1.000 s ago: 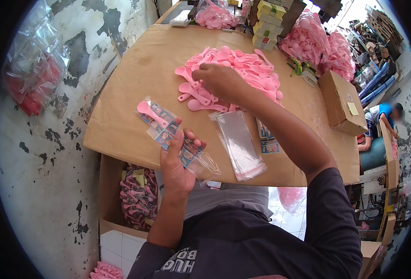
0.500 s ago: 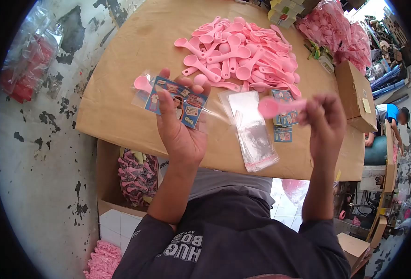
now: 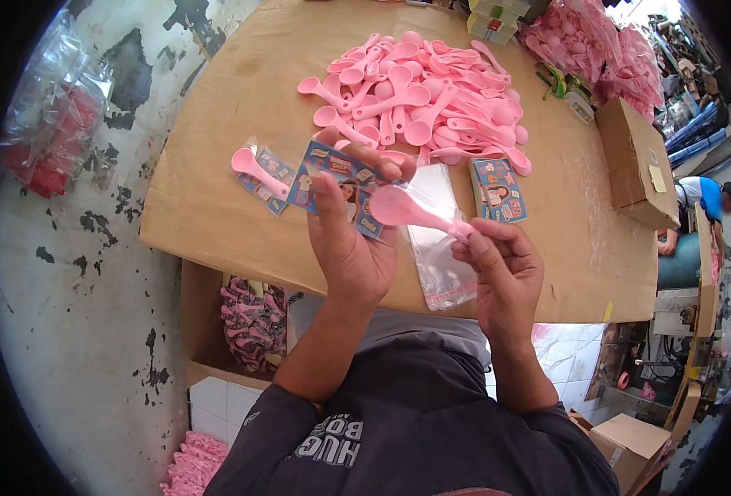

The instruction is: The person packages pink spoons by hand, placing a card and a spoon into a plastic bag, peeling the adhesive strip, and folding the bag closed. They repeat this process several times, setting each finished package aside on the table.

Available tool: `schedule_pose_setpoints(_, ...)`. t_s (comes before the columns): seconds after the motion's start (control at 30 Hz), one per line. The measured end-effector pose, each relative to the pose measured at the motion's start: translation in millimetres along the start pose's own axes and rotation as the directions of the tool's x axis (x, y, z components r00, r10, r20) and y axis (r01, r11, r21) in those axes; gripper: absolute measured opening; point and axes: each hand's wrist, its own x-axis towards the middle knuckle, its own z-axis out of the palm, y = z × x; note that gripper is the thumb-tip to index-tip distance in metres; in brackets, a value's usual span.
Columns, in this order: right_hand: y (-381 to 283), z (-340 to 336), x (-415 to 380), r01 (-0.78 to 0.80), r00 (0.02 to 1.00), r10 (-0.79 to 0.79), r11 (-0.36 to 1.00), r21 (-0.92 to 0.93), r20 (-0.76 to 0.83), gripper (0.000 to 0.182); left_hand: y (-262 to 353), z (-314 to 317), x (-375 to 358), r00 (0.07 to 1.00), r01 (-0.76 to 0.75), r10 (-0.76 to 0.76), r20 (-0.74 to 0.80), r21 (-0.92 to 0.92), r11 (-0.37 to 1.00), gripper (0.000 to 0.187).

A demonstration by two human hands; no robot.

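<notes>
My left hand (image 3: 350, 240) holds a clear bag with a printed card (image 3: 336, 183) inside, raised above the table's near edge. My right hand (image 3: 502, 273) pinches the handle of a pink plastic spoon (image 3: 407, 208), whose bowl is at the bag's mouth, against the card. A heap of several pink spoons (image 3: 427, 95) lies on the brown cardboard tabletop (image 3: 216, 140) beyond. A finished packet with spoon and card (image 3: 259, 172) lies left of my left hand.
A stack of clear bags (image 3: 441, 248) and a pile of printed cards (image 3: 497, 188) lie near the table edge. A cardboard box (image 3: 634, 161) stands right. A box of filled packets (image 3: 250, 318) sits below left. Another person (image 3: 700, 202) sits far right.
My right hand picked a spoon from the heap and brought it left to the bag in my left hand. My left hand lifted the bag and card slightly off the table.
</notes>
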Motion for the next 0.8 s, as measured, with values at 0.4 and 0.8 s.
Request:
schedule_pose_setpoints(0.4, -7, 19, -2, 0.091, 0.990, -0.061, 0.968, -0.232, 0.131, 0.032, -4, 17, -20, 0.926, 0.377, -0.376, 0.038, -0.136, 0.916, 0.050)
schedule_pose_setpoints(0.8, -31, -5, 2, 0.236, 0.960, -0.096, 0.779, -0.581, 0.261, 0.049, 15, 30, -4, 0.868, 0.497, -0.496, -0.036, 0.020, 0.868, 0.040)
